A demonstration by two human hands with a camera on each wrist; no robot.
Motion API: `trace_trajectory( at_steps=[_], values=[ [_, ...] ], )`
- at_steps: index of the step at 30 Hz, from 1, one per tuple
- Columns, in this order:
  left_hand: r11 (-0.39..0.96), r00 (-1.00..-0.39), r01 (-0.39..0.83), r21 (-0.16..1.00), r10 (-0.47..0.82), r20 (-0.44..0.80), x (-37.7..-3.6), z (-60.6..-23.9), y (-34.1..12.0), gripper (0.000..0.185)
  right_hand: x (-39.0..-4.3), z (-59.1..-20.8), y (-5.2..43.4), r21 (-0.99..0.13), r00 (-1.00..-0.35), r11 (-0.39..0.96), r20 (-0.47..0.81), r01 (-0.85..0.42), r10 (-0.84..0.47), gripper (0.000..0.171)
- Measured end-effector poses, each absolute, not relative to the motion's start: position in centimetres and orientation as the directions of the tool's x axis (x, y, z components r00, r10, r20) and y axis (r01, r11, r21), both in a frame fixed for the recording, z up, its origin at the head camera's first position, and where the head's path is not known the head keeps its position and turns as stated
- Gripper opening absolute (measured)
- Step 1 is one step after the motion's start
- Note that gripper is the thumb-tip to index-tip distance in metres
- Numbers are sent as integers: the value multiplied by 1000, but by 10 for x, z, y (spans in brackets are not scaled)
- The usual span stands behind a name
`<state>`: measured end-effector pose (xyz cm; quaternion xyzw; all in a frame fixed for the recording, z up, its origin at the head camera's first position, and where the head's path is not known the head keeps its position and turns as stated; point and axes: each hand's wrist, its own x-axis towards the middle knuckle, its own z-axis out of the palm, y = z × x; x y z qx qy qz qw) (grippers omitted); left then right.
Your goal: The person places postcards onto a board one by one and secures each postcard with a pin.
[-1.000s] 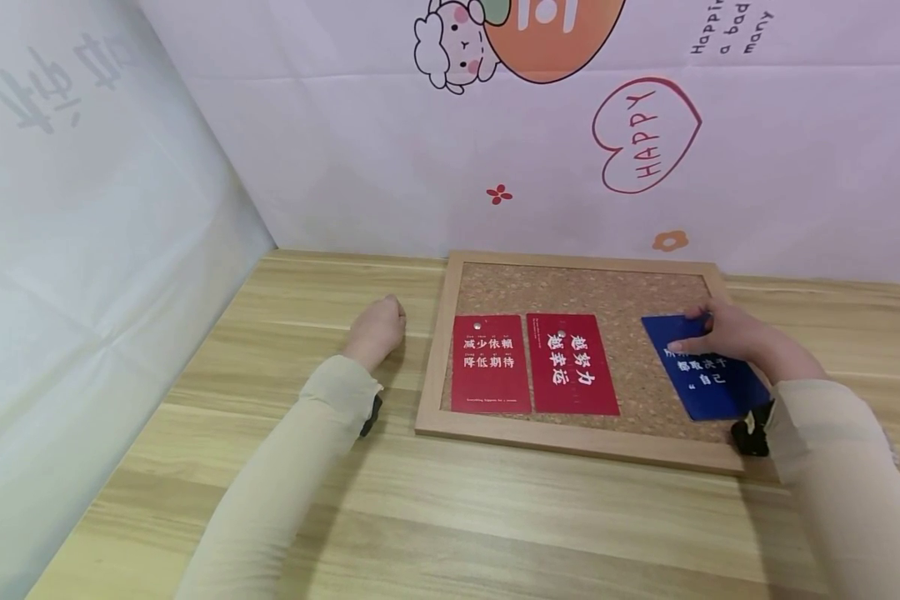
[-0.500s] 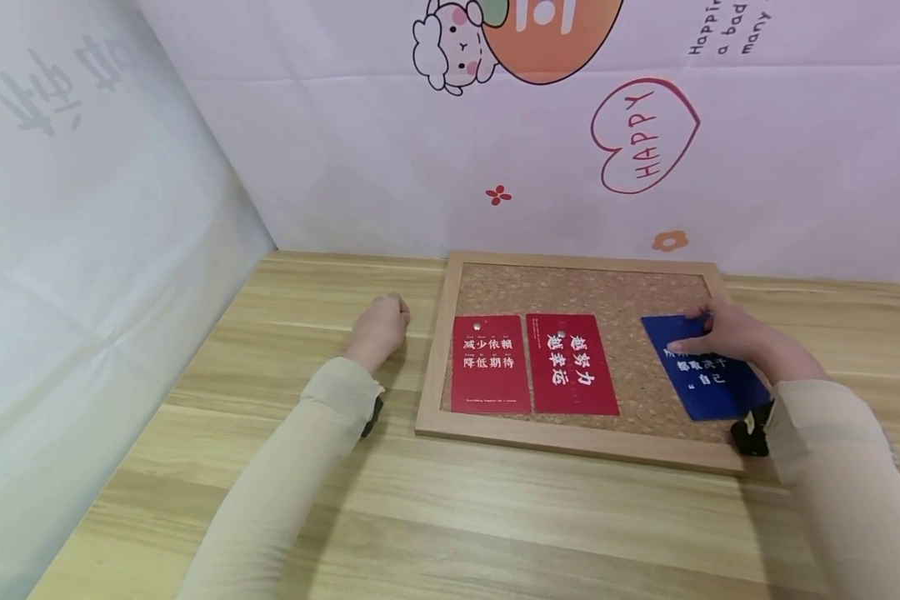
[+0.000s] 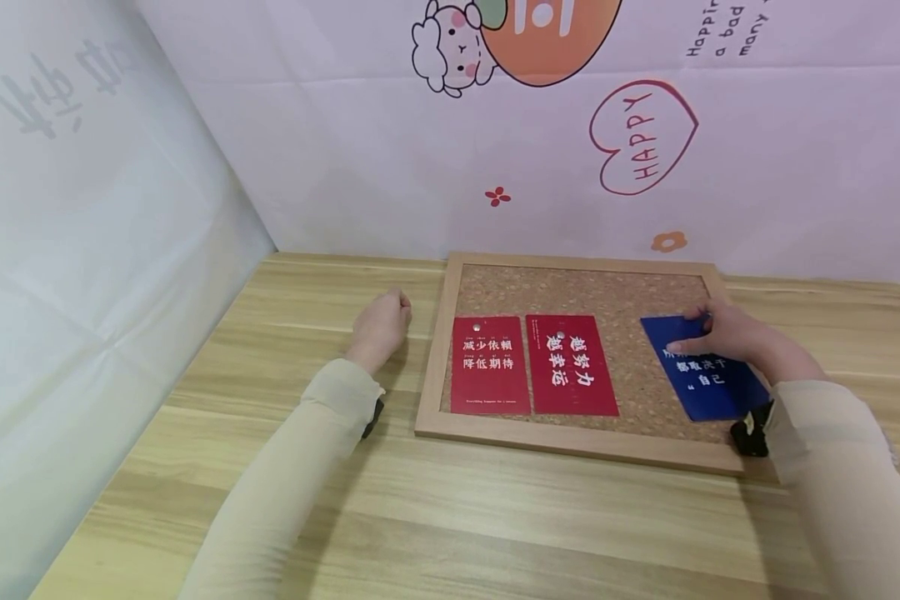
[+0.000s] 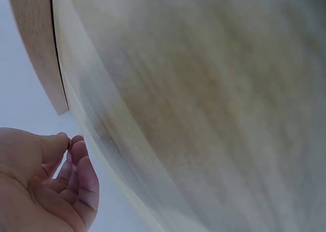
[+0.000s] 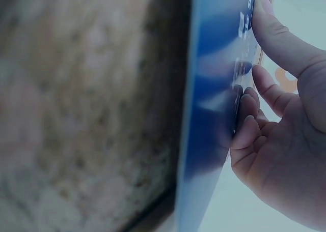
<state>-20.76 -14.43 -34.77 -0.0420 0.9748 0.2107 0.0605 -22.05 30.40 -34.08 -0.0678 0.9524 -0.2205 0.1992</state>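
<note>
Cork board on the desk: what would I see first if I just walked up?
Two bright red cards with white writing, side by side on the left of the cork board. Next, the blue card lying crooked on its right side, with the right hand touching its top. The left hand rests curled on the wooden table.

Bare cork (image 3: 637, 367) lies open between red cards (image 3: 570, 364) and blue card (image 3: 708, 379).
</note>
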Motion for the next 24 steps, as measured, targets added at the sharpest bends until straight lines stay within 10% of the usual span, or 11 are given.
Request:
trace_trajectory(
  at_steps=[24],
  values=[
    [873, -997, -75, 482, -74, -21, -215, -346, -133, 27, -220, -341, 305, -436, -909, 899, -362, -30, -206, 80]
  ],
)
